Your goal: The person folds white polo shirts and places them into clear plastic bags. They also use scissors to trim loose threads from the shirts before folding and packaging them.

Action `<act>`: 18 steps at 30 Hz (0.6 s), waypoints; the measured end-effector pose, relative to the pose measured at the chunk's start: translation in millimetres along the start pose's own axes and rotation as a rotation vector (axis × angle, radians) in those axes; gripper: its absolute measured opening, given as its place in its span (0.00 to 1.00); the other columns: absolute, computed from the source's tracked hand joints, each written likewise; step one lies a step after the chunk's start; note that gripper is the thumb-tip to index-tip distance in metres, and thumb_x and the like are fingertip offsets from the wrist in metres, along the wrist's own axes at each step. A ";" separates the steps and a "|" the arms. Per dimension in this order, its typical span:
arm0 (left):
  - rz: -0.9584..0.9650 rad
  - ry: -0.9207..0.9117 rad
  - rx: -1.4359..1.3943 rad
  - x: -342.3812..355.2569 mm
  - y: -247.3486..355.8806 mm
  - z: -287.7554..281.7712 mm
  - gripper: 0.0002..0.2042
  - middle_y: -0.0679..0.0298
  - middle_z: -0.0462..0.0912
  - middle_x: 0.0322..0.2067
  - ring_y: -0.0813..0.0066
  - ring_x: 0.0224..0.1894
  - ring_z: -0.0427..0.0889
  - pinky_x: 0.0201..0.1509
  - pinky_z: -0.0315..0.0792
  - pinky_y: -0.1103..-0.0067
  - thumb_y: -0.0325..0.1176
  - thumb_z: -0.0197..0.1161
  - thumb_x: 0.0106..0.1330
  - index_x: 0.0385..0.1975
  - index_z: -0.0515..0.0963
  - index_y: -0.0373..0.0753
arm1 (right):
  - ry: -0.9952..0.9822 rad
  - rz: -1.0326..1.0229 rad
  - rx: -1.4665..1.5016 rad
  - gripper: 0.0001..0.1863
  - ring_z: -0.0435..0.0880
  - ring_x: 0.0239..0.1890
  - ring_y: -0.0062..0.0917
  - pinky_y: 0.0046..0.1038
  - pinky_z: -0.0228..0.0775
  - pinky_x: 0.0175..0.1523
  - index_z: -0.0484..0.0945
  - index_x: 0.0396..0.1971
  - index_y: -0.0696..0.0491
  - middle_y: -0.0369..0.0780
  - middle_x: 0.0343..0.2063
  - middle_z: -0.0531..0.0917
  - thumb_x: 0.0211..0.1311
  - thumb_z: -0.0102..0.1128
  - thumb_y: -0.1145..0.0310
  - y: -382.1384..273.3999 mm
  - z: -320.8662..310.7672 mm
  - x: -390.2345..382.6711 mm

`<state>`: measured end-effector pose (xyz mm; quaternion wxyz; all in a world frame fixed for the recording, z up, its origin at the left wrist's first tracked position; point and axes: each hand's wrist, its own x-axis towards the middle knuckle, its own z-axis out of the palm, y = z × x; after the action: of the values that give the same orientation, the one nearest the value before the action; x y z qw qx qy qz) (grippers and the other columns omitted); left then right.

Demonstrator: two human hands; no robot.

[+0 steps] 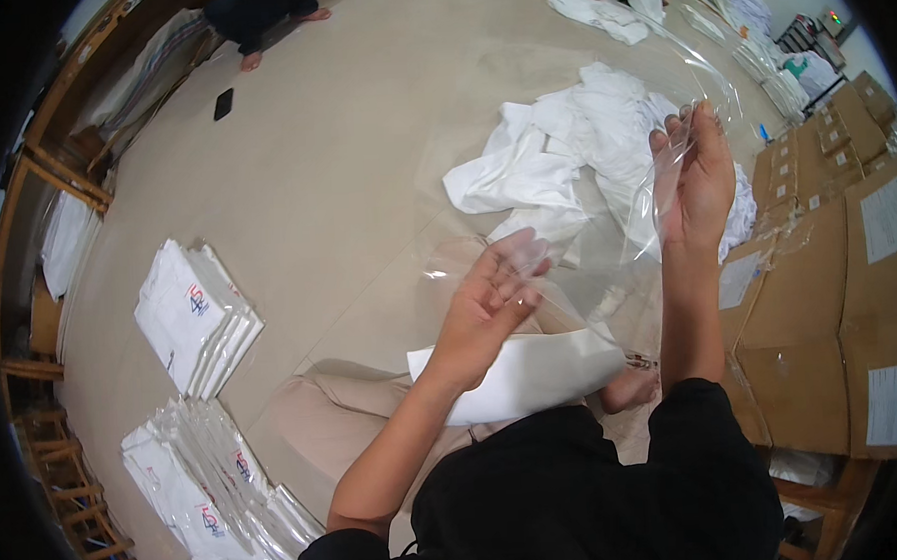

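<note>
My left hand (494, 298), fingers curled up, holds the lower part of a clear plastic bag (588, 274) over my lap. My right hand (694, 174), raised at the right, grips the bag's other side, which arches above it. A flat folded white cloth (503, 373) lies across my lap, just under my left hand and forearm. Behind the transparent bag, a loose pile of white garments (563, 145) lies on the floor.
Stacks of bagged white shirts (190, 311) lie at my left, near wooden furniture (63, 172). A phone (224, 104) is on the floor (333, 165). Another person's bare feet (317, 13) show at the top. Cardboard boxes (800, 315) line my right; more white bundles (597, 13) lie beyond.
</note>
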<state>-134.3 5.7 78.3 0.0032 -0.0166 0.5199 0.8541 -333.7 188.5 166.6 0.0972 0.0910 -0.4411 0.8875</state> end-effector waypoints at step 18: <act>0.033 0.735 -0.282 -29.7 -35.7 -84.4 0.08 0.70 0.83 0.37 0.82 0.38 0.81 0.51 0.82 0.75 0.38 0.69 0.80 0.46 0.82 0.40 | -0.496 0.608 -0.524 0.21 0.87 0.49 0.25 0.30 0.79 0.53 0.74 0.62 0.54 0.45 0.57 0.87 0.76 0.70 0.66 78.3 -49.6 -71.8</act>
<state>-101.7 -52.4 8.9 -0.1990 -0.3133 0.3640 0.8543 -288.0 175.2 59.5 -0.2559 0.1393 -0.6666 0.6861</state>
